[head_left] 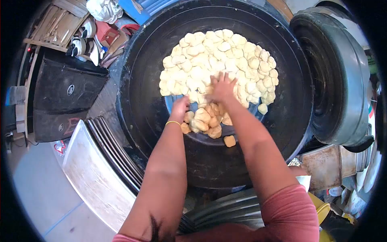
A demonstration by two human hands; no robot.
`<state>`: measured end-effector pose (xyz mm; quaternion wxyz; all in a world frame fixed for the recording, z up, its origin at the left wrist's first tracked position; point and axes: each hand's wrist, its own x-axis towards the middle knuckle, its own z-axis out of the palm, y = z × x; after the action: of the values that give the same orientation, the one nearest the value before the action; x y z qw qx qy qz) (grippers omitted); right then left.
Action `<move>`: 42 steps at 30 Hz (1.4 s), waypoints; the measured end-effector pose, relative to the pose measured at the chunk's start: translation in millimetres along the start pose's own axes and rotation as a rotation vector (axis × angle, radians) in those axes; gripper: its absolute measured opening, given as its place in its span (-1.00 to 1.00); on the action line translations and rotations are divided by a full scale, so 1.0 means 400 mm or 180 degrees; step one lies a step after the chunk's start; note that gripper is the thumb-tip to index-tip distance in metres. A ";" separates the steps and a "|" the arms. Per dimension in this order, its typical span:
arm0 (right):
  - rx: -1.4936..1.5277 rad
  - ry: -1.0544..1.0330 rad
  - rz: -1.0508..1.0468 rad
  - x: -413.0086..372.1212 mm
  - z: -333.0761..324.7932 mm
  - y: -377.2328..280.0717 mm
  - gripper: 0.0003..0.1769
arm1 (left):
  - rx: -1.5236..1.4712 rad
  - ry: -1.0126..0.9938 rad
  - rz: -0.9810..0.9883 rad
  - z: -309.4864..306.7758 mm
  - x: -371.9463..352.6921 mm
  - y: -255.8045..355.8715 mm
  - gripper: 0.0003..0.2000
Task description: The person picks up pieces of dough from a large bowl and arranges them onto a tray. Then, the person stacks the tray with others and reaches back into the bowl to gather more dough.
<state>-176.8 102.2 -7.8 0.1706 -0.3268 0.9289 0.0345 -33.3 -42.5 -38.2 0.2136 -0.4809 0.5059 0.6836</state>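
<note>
A big mass of pale dough pieces [217,60] lies in a large round black tub [141,80]. Nearer me sits a smaller heap of browner dough pieces [203,119], with one separate piece [229,140] at its lower right. My right hand [223,88] rests on the near edge of the pale mass, fingers spread. At the left side of the browner heap is my left hand [181,105], its fingers curled by the dough; what is under them is hidden.
Stacked metal trays [94,161] lean at the lower left, below a black speaker [66,90]. A large dark round lid or tub [330,76] stands at the right, above worn metal sheets [322,165]. Shoes [82,40] lie at the upper left.
</note>
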 end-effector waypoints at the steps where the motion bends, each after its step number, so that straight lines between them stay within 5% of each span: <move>1: 0.0275 -0.0342 -0.0091 -0.035 0.007 -0.033 -0.09 | 0.0177 0.0884 0.0378 -0.018 0.049 -0.046 -0.47; 3: 0.0415 -0.0880 -0.0369 -0.113 0.010 -0.072 -0.18 | 0.0811 0.2252 0.0543 0.014 0.084 -0.091 -0.37; 5: 0.0470 -0.1079 -0.0905 -0.208 0.009 -0.065 -0.30 | 0.0300 0.1442 0.0466 0.059 0.127 -0.155 -0.31; 6: 0.0687 -0.1396 -0.1552 -0.208 -0.006 -0.034 -0.30 | 0.1698 0.1390 0.0380 0.109 0.024 -0.100 -0.28; 7: 0.0916 -0.1711 -0.2199 -0.205 -0.026 0.007 -0.29 | 0.1699 0.1384 0.0384 0.111 0.030 -0.109 -0.28; 9: 0.2833 -0.2759 -0.0830 -0.175 -0.157 0.096 -0.23 | 0.1902 -0.0432 0.0322 0.099 0.058 -0.135 -0.25; 10: 0.2621 -0.2600 -0.0163 -0.114 -0.122 0.169 -0.18 | 0.1903 -0.0410 0.0346 0.088 0.015 -0.089 -0.25; 11: 0.2386 -0.2432 0.0500 -0.064 -0.045 0.219 -0.14 | 0.1556 -0.0602 -0.0378 0.078 -0.065 -0.019 -0.23; 12: 0.2370 -0.2417 0.0501 -0.048 0.038 0.227 -0.14 | 0.1197 -0.0807 -0.1095 0.073 -0.110 0.020 -0.21; 13: 0.2602 -0.1967 0.0918 -0.033 0.122 0.235 -0.07 | 0.1182 -0.0811 -0.1063 0.068 -0.108 0.024 -0.21; 14: 0.2828 -0.1526 0.1333 -0.044 0.176 0.238 0.01 | 0.1734 0.0428 -0.0644 0.061 -0.106 0.017 -0.18; 15: 0.3010 -0.1043 0.1227 -0.079 0.201 0.174 0.14 | 0.2232 0.1688 -0.0201 0.059 -0.100 0.009 -0.15; 18: 0.1419 -0.1390 0.0609 -0.230 0.089 -0.022 0.13 | 0.0905 0.1766 0.0362 0.061 0.031 -0.148 -0.18; 19: 0.1419 -0.1396 0.0626 -0.240 0.053 -0.003 0.13 | 0.0912 0.1750 0.0358 0.082 0.013 -0.144 -0.18; 21: 0.2372 -0.2660 -0.0791 -0.249 -0.011 0.072 0.07 | 0.1871 0.0509 -0.0006 0.120 -0.043 -0.131 -0.19; 22: 0.2733 -0.3476 -0.0388 -0.219 -0.024 0.125 0.10 | 0.1865 0.0520 -0.0016 0.117 -0.082 -0.091 -0.19; 23: 0.3073 -0.4284 0.0039 -0.185 -0.035 0.188 0.12 | 0.2146 -0.0289 -0.0284 0.109 -0.118 -0.028 -0.19; 24: 0.2819 -0.3872 0.0444 -0.158 -0.006 0.262 0.17 | 0.2397 -0.1103 -0.0533 0.103 -0.124 0.021 -0.19; 25: 0.2559 -0.3452 0.0845 -0.140 0.041 0.320 0.22 | 0.2392 -0.1093 -0.0524 0.078 -0.097 0.040 -0.19; 27: 0.2441 -0.3720 0.1417 -0.157 0.094 0.365 0.26 | 0.2531 0.0222 -0.0250 0.013 -0.021 0.036 -0.18; 29: 0.2278 -0.4015 0.1992 -0.197 0.186 0.346 0.31 | 0.2301 0.0721 -0.0238 0.006 0.010 -0.043 -0.17; 31: 0.4076 -0.4396 0.2551 -0.214 0.291 0.256 0.28 | 0.2088 0.1266 -0.0199 -0.001 0.029 -0.106 -0.16; 33: 0.5192 -0.4504 0.1475 -0.263 0.162 0.149 0.20 | 0.0721 0.0273 -0.0381 0.033 0.029 -0.170 -0.03; 35: 0.5317 -0.3291 0.1971 -0.303 0.046 0.032 0.08 | 0.0594 0.0252 -0.0404 0.069 0.011 -0.184 0.00; 38: 0.6599 -0.3943 0.1285 -0.254 0.265 -0.022 -0.05 | 0.0517 0.0349 -0.0229 0.102 -0.048 -0.179 0.00; 42: 0.7112 -0.3508 0.1524 -0.300 0.173 -0.022 -0.26 | -0.0154 0.0177 0.0040 0.138 -0.156 -0.125 -0.08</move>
<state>-63.5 178.8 -31.5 0.7046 0.2277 0.2937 -0.6045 9.0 38.9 -6.5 0.1834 -0.5015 0.4980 0.6833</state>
